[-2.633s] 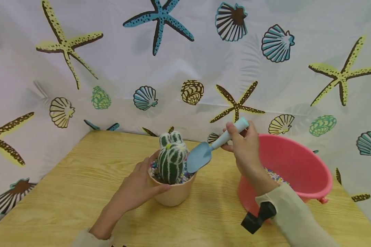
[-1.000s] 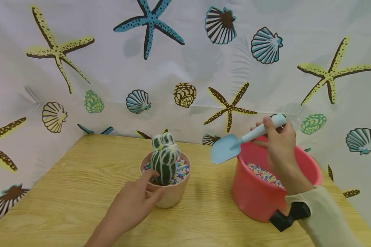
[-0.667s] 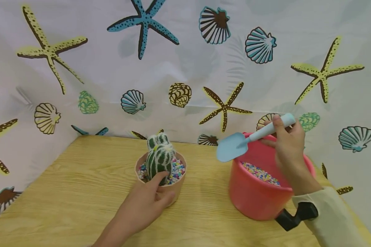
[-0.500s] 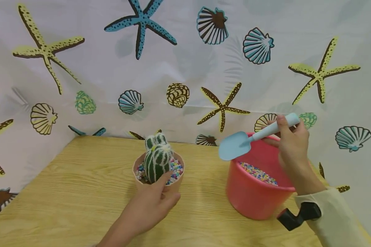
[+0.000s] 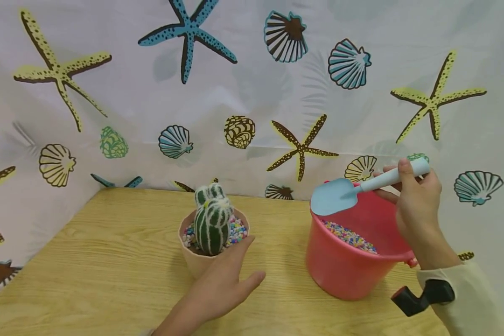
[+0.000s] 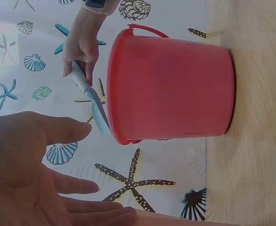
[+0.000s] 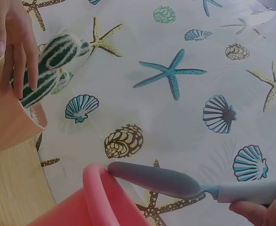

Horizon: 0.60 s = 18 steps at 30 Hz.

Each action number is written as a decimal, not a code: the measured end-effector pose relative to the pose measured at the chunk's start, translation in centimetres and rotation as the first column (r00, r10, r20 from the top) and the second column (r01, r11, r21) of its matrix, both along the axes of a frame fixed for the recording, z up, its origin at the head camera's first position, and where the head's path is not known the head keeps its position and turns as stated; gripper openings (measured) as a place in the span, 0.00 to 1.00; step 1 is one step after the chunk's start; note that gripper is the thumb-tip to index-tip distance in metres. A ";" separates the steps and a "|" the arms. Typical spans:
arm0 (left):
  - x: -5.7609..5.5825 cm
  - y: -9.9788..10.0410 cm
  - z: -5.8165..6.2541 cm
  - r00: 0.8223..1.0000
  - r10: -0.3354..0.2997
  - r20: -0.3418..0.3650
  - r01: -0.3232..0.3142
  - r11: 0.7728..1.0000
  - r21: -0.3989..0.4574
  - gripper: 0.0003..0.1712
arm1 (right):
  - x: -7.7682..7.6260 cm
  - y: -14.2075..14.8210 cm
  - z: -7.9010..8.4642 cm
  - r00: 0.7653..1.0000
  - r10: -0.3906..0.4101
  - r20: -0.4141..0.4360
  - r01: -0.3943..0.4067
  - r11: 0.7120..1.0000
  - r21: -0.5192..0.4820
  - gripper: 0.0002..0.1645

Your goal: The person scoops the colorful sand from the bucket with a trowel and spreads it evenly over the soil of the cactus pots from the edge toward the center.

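Note:
My right hand [image 5: 420,210] grips the handle of a light blue trowel [image 5: 333,197] over the pink bucket [image 5: 340,270]. The trowel's blade overlaps the bucket's left rim, and no beads show on it. Inside the bucket lie many small multicoloured beads [image 5: 348,236]. To the left stands a peach-coloured pot [image 5: 193,259] with a green and white fuzzy cactus [image 5: 210,228] among similar beads [image 5: 238,229]. My left hand [image 5: 218,284] is at the pot's front right, thumb spread from the fingers; in the right wrist view its fingers hang before the cactus and pot rim.
Pot and bucket stand on a light wooden table [image 5: 109,252], with bare wood between them. A white cloth [image 5: 252,88] printed with starfish and shells hangs behind. A black wrist strap mount [image 5: 424,296] sits on the right sleeve.
My right hand has carried the trowel from the pot rightward to the bucket's rim. My left hand has let go of the pot's rim and moved right across its front.

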<state>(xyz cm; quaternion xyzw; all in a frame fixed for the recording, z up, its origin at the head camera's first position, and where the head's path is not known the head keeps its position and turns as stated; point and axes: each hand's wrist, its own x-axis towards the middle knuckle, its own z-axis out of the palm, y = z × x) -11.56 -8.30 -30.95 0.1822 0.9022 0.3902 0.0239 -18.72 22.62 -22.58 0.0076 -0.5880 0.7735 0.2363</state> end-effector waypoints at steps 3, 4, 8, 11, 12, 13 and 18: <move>-0.1 0.2 0.0 1.000 0.006 -0.009 -0.006 1.000 -0.006 0.39 | 0.1 0.9 -0.1 1.000 -0.004 -0.003 0.004 1.000 -0.019 0.22; -0.1 0.2 0.1 1.000 0.005 -0.008 -0.005 1.000 -0.004 0.39 | 0.0 1.2 -0.1 1.000 -0.010 -0.001 0.010 1.000 -0.021 0.22; -0.4 0.5 0.3 1.000 -0.017 0.000 0.017 1.000 0.009 0.39 | -0.2 2.3 -0.6 0.998 -0.053 0.019 0.053 0.999 0.002 0.22; -0.7 1.0 0.3 0.999 -0.050 0.004 0.050 0.999 0.011 0.40 | -0.5 2.9 -1.1 0.996 -0.083 0.042 0.082 0.996 0.041 0.19; -0.9 1.2 0.3 0.998 -0.060 0.003 0.060 0.998 0.005 0.40 | -0.6 3.0 -1.3 0.994 -0.096 0.049 0.093 0.994 0.061 0.17; -1.0 1.5 0.3 0.998 -0.068 0.007 0.068 0.998 -0.001 0.40 | -0.7 3.2 -1.5 0.993 -0.107 0.057 0.102 0.992 0.077 0.16; -2.0 2.7 0.2 0.996 -0.092 -0.023 0.091 0.995 -0.042 0.41 | -1.3 3.8 -2.4 0.985 -0.144 0.096 0.130 0.982 0.136 0.12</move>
